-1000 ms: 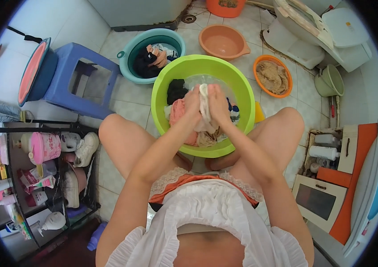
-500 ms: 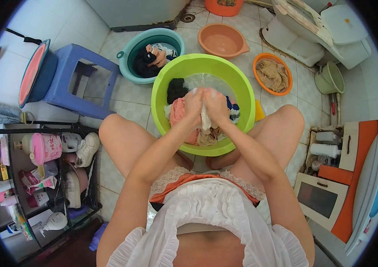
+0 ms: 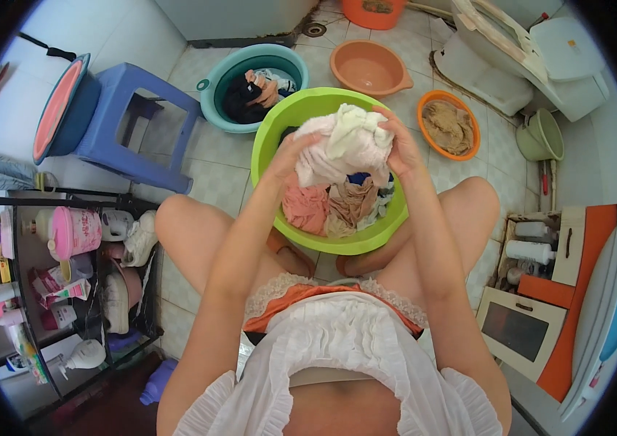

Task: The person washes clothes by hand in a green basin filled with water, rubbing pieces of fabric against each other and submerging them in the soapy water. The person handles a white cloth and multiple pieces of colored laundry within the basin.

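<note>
Both hands gripped a bunched white cloth [image 3: 343, 145] above a lime-green basin [image 3: 279, 123] on the tiled floor.

The left hand [image 3: 290, 154] and right hand [image 3: 399, 145] closed on the cloth's sides, over pink and beige laundry [image 3: 330, 207]; a teal basin [image 3: 214, 80] and blue stool [image 3: 137, 120] stood nearby.

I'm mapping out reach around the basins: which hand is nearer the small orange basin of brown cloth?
Right. The right hand grips the white cloth just left of the orange basin; the left hand holds the cloth's far side.
</note>
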Demonstrator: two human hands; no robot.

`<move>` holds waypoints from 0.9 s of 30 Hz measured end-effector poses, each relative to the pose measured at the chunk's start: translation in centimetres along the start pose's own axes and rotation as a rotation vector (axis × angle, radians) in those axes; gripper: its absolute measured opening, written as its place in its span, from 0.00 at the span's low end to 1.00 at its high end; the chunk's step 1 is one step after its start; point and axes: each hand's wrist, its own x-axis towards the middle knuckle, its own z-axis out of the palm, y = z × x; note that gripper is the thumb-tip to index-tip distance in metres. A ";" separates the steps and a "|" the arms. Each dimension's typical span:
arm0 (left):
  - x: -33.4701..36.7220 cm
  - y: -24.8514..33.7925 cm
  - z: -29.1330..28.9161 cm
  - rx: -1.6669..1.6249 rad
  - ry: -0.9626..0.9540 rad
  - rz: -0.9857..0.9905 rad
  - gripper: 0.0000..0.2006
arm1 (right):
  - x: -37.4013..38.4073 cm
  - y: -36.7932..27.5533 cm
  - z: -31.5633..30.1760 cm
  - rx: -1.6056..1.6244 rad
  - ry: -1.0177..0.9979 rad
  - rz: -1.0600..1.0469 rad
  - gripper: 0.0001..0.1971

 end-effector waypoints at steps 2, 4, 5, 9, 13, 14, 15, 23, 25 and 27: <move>0.5 -0.1 1.5 -0.598 0.068 0.010 0.23 | -0.5 0.9 0.9 -0.452 -0.048 -0.174 0.16; 1.1 -0.9 1.7 -0.683 0.121 -0.034 0.22 | -1.4 4.7 2.4 -0.660 -0.053 -0.349 0.12; 1.5 -3.0 -0.3 -0.738 0.001 -0.067 0.20 | -2.8 7.4 4.5 -1.134 -0.130 -0.609 0.09; 2.8 -6.6 4.9 -0.649 0.319 -0.221 0.17 | 0.0 7.4 2.3 -1.445 0.363 -0.564 0.10; 4.1 -8.7 3.1 -0.730 0.169 -0.038 0.16 | -2.4 10.5 3.7 -1.484 0.291 -0.819 0.15; 4.4 -12.0 0.5 -0.881 -0.090 0.195 0.16 | -2.3 10.9 3.8 -1.488 0.257 -0.805 0.15; 4.8 -12.2 1.4 -0.951 -0.238 0.301 0.16 | -1.8 10.1 2.9 -1.521 0.293 -0.722 0.14; 3.3 -9.3 1.3 -0.610 0.213 -0.239 0.19 | -2.4 10.0 1.9 -1.537 0.246 -0.648 0.13; 3.8 -8.3 2.7 -0.514 0.275 -0.317 0.16 | 0.8 8.0 -2.9 -1.812 0.280 -0.606 0.11; 2.5 -6.1 3.3 -0.393 0.293 -0.346 0.13 | 2.1 4.9 -3.9 -1.207 0.395 -0.129 0.14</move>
